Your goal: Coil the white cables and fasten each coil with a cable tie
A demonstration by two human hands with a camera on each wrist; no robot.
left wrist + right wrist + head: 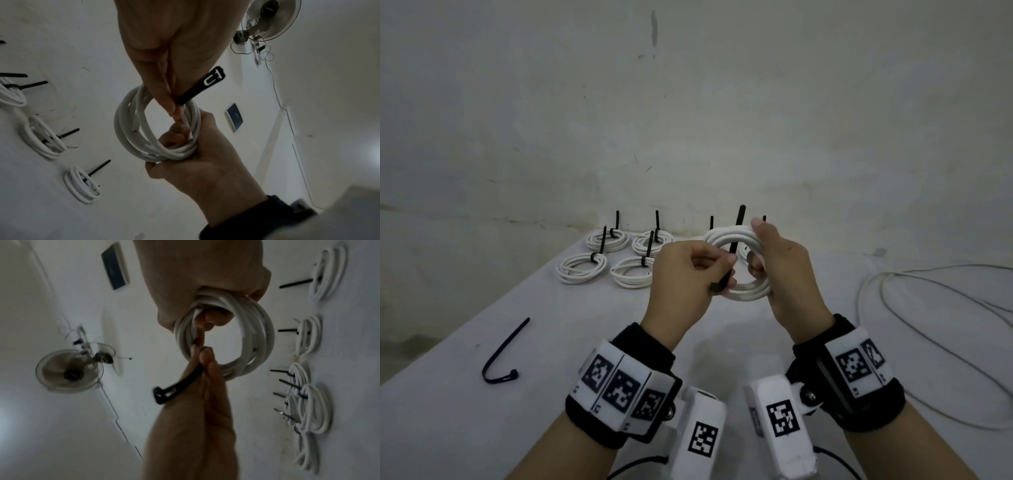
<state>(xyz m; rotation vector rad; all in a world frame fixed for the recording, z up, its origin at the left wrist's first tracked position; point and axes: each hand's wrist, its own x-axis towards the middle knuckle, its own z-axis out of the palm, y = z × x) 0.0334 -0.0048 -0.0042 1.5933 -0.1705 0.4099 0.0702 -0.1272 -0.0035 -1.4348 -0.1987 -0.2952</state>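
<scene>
I hold a white cable coil (748,293) upright above the table. My right hand (763,246) grips its right side, fingers curled through the ring and thumb on top. A black cable tie (732,248) runs through the ring; its tip sticks up behind the coil and its head hangs below my left hand (717,270), which pinches the strap near the head. In the left wrist view the left hand (172,110) pinches the tie (202,85) against the coil (123,129). The right wrist view has the right hand (209,318) round the coil (261,331), and the tie (179,386).
Several tied coils (607,240) lie at the back of the white table (551,428), ties sticking up. A spare black tie (505,353) lies bent at the left front. Loose white cable (928,308) trails over the right side. A wall stands behind the table.
</scene>
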